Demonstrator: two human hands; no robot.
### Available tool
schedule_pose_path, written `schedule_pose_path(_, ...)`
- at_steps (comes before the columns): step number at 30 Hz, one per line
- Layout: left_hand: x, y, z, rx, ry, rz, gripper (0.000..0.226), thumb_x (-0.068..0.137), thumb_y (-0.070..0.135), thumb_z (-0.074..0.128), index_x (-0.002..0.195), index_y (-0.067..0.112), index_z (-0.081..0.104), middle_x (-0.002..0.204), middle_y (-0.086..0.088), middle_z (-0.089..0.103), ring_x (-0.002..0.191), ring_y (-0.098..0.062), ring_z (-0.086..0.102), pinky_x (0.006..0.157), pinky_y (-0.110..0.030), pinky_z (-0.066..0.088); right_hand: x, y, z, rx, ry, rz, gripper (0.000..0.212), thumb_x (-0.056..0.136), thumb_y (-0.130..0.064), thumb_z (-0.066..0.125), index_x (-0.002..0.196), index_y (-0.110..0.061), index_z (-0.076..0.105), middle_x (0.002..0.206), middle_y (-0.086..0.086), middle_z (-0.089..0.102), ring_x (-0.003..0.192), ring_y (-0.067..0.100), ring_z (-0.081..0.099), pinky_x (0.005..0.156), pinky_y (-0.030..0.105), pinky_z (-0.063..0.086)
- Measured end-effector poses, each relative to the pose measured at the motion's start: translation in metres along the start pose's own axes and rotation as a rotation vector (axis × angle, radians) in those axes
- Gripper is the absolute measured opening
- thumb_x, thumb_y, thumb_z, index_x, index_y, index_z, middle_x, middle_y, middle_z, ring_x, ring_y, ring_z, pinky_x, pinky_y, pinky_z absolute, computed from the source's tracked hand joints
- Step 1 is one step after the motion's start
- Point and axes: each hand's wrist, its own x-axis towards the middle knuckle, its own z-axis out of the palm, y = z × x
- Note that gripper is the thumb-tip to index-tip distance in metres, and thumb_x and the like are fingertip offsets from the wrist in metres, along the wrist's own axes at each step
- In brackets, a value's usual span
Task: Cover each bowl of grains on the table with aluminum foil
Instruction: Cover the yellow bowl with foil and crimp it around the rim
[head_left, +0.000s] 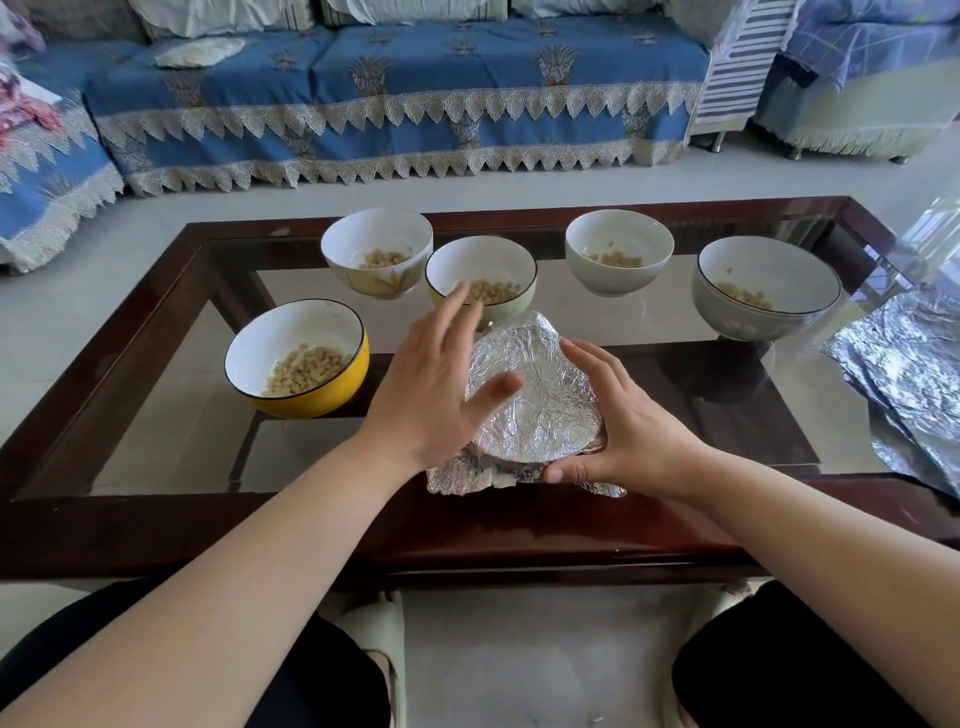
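Note:
A bowl wrapped in crinkled aluminum foil (540, 400) stands near the front edge of the glass table. My left hand (441, 374) lies against its left side with fingers straight and the thumb on the foil top. My right hand (618, 415) presses the foil against the bowl's right side, its fingers spread and its thumb low at the front. Uncovered bowls of grains stand around: a yellow bowl (298, 358) at the left, a white flowered bowl (376, 252), a pale green bowl (480, 275), a white bowl (618, 252) and a grey-green bowl (766, 288).
A stack of foil sheets (909, 374) lies on the table's right end. The table has a dark wooden frame (467, 530) around glass. A blue-covered sofa (395, 93) stands behind it. My knees are below the front edge.

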Motion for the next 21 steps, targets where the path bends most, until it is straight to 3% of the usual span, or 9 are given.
schedule_pose_path(3, 0.024, 0.014, 0.0, 0.066, -0.021, 0.149, 0.08, 0.098, 0.066, 0.01, 0.152, 0.012, 0.036, 0.164, -0.002, 0.019, 0.15, -0.019, 0.017, 0.12, -0.036, 0.014, 0.0, 0.0, -0.001, -0.04, -0.016, 0.013, 0.13, 0.048, -0.097, 0.051, 0.153, -0.04, 0.001, 0.16, -0.014, 0.005, 0.148, 0.019, 0.017, 0.118, 0.048, 0.025)
schedule_pose_path(8, 0.043, 0.013, 0.018, 0.12, -0.214, 0.11, 0.053, 0.107, 0.044, 0.026, 0.154, 0.022, 0.032, 0.163, 0.006, 0.023, 0.149, -0.013, 0.016, 0.121, -0.039, 0.017, 0.003, 0.0, 0.001, -0.073, -0.013, 0.003, 0.125, 0.05, -0.097, 0.05, 0.152, -0.043, 0.002, 0.161, -0.009, 0.006, 0.148, 0.019, 0.015, 0.118, 0.05, 0.024)
schedule_pose_path(13, 0.043, 0.009, 0.024, 0.148, -0.201, 0.085, 0.05, 0.104, 0.032, 0.037, 0.153, 0.023, 0.032, 0.153, 0.002, 0.036, 0.141, -0.021, 0.029, 0.115, -0.044, 0.027, 0.004, -0.001, 0.001, -0.087, -0.013, -0.005, 0.124, 0.051, -0.094, 0.053, 0.152, -0.041, 0.003, 0.161, -0.009, 0.006, 0.148, 0.019, 0.016, 0.119, 0.048, 0.023)
schedule_pose_path(21, 0.044, 0.011, 0.024, 0.15, -0.235, 0.02, 0.053, 0.1, 0.028, 0.041, 0.152, 0.027, 0.03, 0.155, 0.003, 0.032, 0.142, -0.02, 0.025, 0.115, -0.04, 0.02, 0.005, -0.001, -0.001, -0.021, -0.055, 0.025, 0.124, 0.05, -0.088, 0.061, 0.151, -0.045, 0.003, 0.159, -0.012, 0.006, 0.149, 0.016, 0.012, 0.119, 0.048, 0.023)
